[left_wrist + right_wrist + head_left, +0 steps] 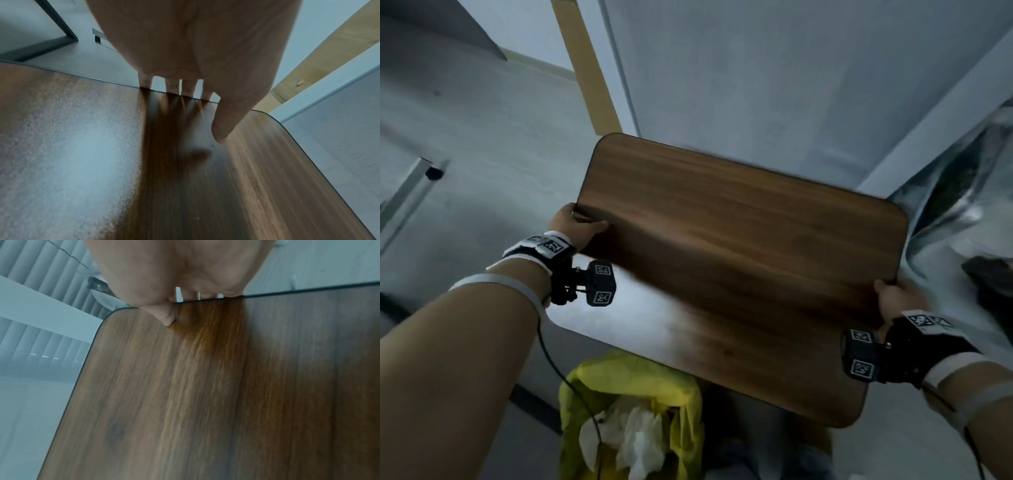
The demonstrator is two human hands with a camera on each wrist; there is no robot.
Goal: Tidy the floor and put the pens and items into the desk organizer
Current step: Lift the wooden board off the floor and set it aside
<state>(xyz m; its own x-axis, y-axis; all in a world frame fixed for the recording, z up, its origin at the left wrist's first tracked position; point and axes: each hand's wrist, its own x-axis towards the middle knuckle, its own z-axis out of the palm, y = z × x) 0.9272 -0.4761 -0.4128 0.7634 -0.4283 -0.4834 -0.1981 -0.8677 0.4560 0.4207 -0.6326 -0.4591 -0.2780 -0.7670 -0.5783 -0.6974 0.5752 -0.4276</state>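
Note:
A dark wood-grain board (739, 267) with rounded corners hangs tilted in the air between both hands. My left hand (575, 224) grips its left edge, thumb on top and fingers curled under the rim. In the left wrist view the thumb (224, 128) lies flat on the board (185, 178) while the fingers (172, 86) hook over the far edge. My right hand (897, 298) grips the right edge near a corner. The right wrist view shows that thumb (167, 318) pressed on the board (205, 386), fingers wrapped behind. No pens or organizer are in view.
Below the board stands a bin with a yellow liner (633, 411) holding crumpled white paper. A grey floor spreads to the left, with a metal leg (410, 192) on it. A pale wall and a wooden strip (589, 68) lie ahead. Crumpled silvery material (962, 192) sits at right.

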